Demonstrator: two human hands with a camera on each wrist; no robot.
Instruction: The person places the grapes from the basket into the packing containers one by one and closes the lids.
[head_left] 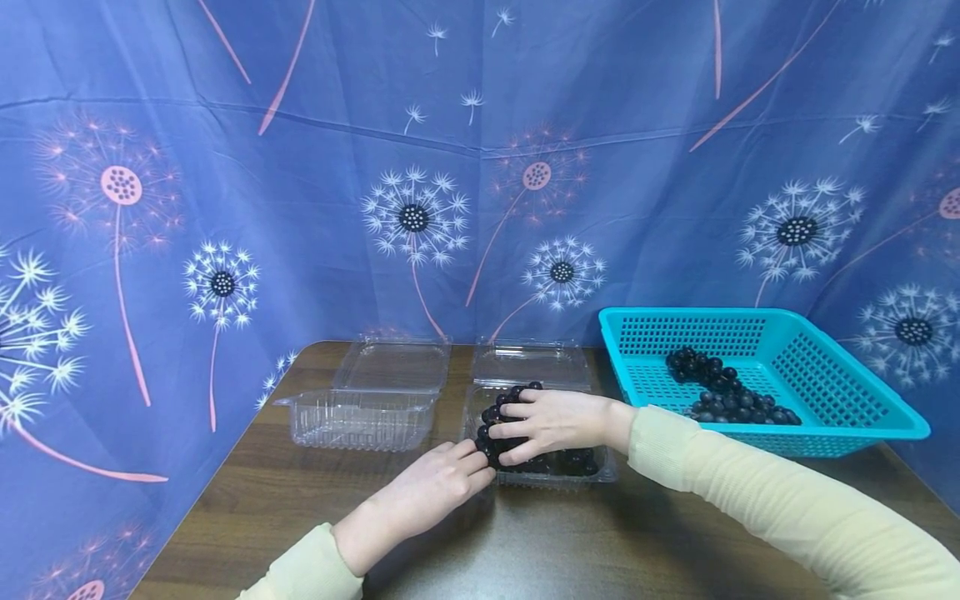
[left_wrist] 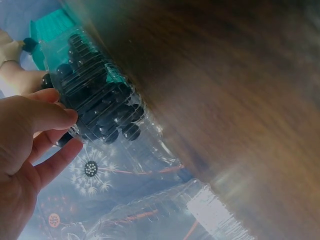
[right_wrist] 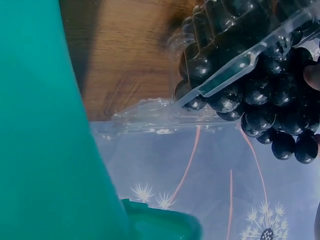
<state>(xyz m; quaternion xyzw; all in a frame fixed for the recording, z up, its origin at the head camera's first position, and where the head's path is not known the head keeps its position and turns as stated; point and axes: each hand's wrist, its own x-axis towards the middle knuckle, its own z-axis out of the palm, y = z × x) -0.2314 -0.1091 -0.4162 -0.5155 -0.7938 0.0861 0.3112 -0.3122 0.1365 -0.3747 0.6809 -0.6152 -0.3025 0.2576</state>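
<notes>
Two hands over a dark wooden table (head_left: 615, 542). Right hand (head_left: 551, 425), fingers spread and curled, resting on one bunch of dark grapes (head_left: 517, 446) inside one clear clamshell box (head_left: 600, 475), lid open, at table centre. Left hand (head_left: 438, 487), fingers relaxed and straight, touching that box's wall from 8 o'clock. One second clear box (head_left: 360, 417), open, at 9 o'clock. One teal basket (head_left: 840, 367) at 3 o'clock, holding another heap of grapes (head_left: 723, 396).
</notes>
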